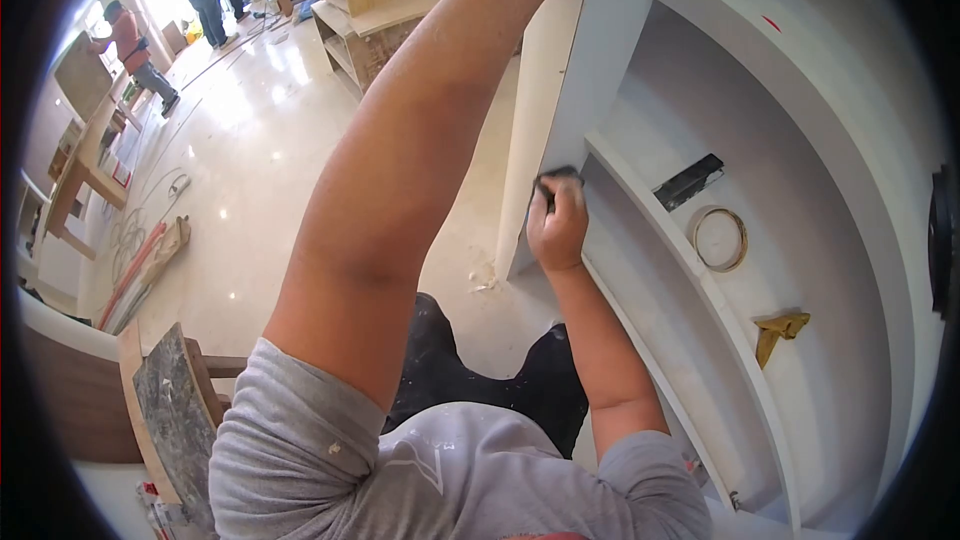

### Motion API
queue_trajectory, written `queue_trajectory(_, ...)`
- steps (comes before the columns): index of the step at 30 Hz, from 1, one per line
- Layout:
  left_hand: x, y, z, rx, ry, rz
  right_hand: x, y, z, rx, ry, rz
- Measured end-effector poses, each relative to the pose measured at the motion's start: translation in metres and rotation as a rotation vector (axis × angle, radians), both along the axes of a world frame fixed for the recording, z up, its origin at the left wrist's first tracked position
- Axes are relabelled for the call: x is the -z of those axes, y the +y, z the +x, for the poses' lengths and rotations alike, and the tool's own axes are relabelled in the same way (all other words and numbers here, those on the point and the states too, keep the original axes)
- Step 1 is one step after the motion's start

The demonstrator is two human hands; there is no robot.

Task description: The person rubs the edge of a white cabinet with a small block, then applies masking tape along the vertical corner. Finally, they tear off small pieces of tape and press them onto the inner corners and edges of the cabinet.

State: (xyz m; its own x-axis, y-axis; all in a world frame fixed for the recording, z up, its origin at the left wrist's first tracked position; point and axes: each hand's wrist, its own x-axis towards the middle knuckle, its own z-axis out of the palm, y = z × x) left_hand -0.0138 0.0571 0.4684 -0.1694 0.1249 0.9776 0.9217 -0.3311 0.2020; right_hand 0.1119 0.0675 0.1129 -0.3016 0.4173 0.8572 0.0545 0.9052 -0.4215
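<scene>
Pressing a dark pad (558, 180) to a white panel (590, 60) edge, the right hand (557, 228) is clamping its fingers on it, seemingly light, soft, best pinched across its back; the left hand is reaching out of view.

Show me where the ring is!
The ring lies flat on the white shelf at the head view's right, between a black strip and a yellow scrap, past the right hand's dark pad.
</scene>
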Motion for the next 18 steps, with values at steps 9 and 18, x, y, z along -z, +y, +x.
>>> queue_trajectory(9,-0.001,-0.003,0.002,-0.055,-0.061,-0.067,-0.156,0.011,-0.033,0.092,0.337,0.274)
queue_trajectory(18,-0.009,-0.004,0.0,-0.087,-0.023,-0.071,-0.162,0.01,-0.032,0.066,0.3,0.222)
